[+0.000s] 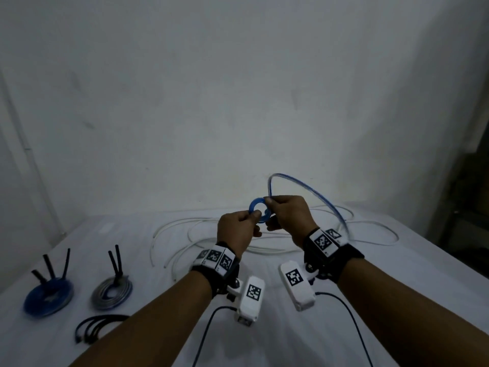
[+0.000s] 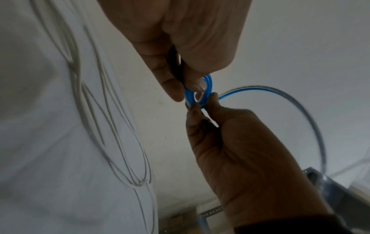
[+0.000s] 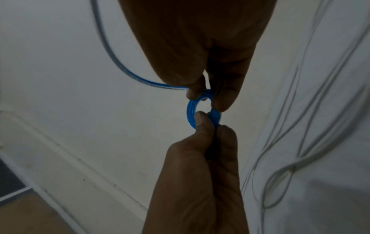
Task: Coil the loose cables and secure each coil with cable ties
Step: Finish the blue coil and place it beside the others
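Observation:
A small, tight blue cable coil is held up above the table between both hands. My left hand pinches its lower left edge with thumb and forefinger. My right hand pinches its right side, where the loose blue tail arcs up and off to the right. The left wrist view has the coil between my left hand above and my right hand below. From the right wrist, my right hand grips the coil from above and my left hand from below.
A long loose white cable sprawls over the white-covered table behind my hands. At the left lie a tied blue coil and a tied grey coil. Several black cable ties lie in front of them. A wall stands close behind.

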